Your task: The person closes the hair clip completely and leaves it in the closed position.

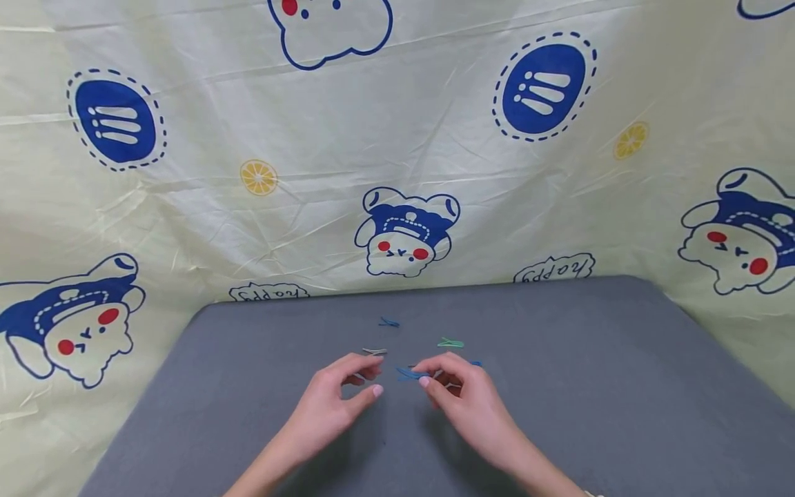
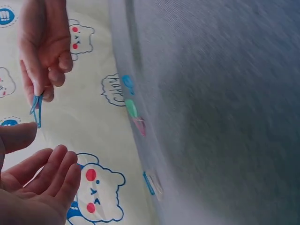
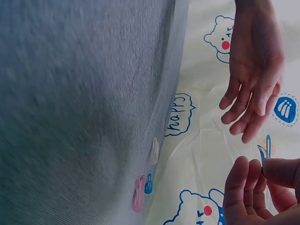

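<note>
My right hand (image 1: pixel 468 404) pinches one end of a blue hair clip (image 1: pixel 408 373) between thumb and fingers, above the grey table. The clip's two arms spread apart and point toward my left hand (image 1: pixel 329 400). That hand hovers beside it with loosely bent fingers, thumb apart, holding nothing. In the left wrist view the left thumb tip overlaps the clip's free end. Behind the hands on the table lie a whitish clip (image 1: pixel 375 351), a green clip (image 1: pixel 450 343) and another blue clip (image 1: pixel 389 322). A further blue clip (image 1: pixel 476 363) is mostly hidden by my right hand.
A pink clip (image 3: pixel 138 194) lies on the tabletop, clearly visible in the wrist views. The grey cloth-covered table (image 1: pixel 590 386) ends at a pale curtain (image 1: pixel 310 228) printed with blue bears and orange slices, which hangs behind and at both sides.
</note>
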{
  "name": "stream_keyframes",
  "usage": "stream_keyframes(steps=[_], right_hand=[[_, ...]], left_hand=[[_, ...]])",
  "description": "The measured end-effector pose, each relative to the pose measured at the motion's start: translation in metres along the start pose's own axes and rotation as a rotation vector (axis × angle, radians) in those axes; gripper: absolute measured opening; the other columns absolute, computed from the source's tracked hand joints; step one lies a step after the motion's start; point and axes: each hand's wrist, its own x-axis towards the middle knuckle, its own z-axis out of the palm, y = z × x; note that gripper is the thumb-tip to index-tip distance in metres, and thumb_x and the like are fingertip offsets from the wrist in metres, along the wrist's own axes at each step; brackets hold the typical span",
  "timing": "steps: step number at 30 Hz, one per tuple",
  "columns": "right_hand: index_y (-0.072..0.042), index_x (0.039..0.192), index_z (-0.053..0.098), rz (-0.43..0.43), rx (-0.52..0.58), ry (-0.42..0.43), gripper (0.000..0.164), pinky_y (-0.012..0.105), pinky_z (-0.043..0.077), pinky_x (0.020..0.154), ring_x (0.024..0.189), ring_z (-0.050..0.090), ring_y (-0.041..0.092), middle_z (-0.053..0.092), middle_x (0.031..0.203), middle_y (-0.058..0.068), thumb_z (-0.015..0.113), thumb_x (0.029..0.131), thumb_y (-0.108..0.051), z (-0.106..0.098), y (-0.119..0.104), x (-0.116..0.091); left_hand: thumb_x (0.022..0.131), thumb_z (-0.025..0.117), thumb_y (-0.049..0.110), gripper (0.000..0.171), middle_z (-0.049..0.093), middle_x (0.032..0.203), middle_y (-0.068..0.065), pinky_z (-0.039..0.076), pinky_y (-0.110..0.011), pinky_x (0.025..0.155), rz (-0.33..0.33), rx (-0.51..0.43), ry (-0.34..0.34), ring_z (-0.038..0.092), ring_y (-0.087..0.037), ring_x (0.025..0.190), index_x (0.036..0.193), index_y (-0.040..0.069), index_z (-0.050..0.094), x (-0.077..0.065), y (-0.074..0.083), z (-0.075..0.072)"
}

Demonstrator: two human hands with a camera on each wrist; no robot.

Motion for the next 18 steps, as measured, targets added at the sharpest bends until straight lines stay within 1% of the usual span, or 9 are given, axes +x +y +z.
stream_keyframes(steps=[5,7,10,15,18], right_hand=[[-0.018,0.104,0.072,0.032,0.025,0.001,0.011,0.027,0.049,0.061,0.066,0.058,0.018,0.062,0.091,0.002,0.068,0.094,-0.014,-0.002,-0.004,-0.007],[-0.020,0.103,0.072,0.036,0.029,0.007,0.011,0.028,0.049,0.061,0.066,0.058,0.019,0.062,0.091,0.001,0.069,0.094,-0.015,-0.003,-0.005,-0.008],[-0.020,0.103,0.072,0.024,0.022,0.010,0.011,0.027,0.049,0.061,0.067,0.058,0.018,0.061,0.090,0.001,0.069,0.094,-0.016,-0.003,-0.007,-0.010],[-0.022,0.102,0.073,-0.001,0.007,0.028,0.014,0.027,0.050,0.061,0.067,0.059,0.017,0.062,0.090,-0.001,0.069,0.093,-0.011,-0.004,-0.006,-0.011],[-0.025,0.101,0.073,0.015,0.002,0.040,0.018,0.028,0.050,0.062,0.070,0.060,0.018,0.063,0.091,-0.003,0.069,0.093,-0.009,-0.005,-0.005,-0.011]], left_hand=[[0.090,0.073,0.016,0.037,0.062,0.109,0.013,0.049,-0.033,0.092,-0.012,-0.048,-0.063,0.062,-0.015,0.104,0.125,0.020,0.064,-0.001,0.008,0.005],[0.090,0.073,0.018,0.037,0.062,0.111,0.013,0.049,-0.033,0.093,-0.019,-0.055,-0.069,0.061,-0.013,0.105,0.126,0.021,0.064,-0.002,0.011,0.005],[0.090,0.073,0.018,0.037,0.062,0.111,0.014,0.049,-0.033,0.093,-0.013,-0.039,-0.047,0.060,-0.011,0.105,0.126,0.021,0.064,-0.003,0.015,0.006],[0.089,0.074,0.015,0.041,0.060,0.113,0.019,0.048,-0.032,0.093,0.037,0.024,-0.004,0.059,-0.008,0.107,0.127,0.024,0.063,-0.006,0.020,0.004],[0.087,0.075,0.013,0.043,0.060,0.114,0.020,0.048,-0.032,0.092,0.057,0.050,0.017,0.059,-0.007,0.107,0.127,0.024,0.064,-0.007,0.022,0.002]])
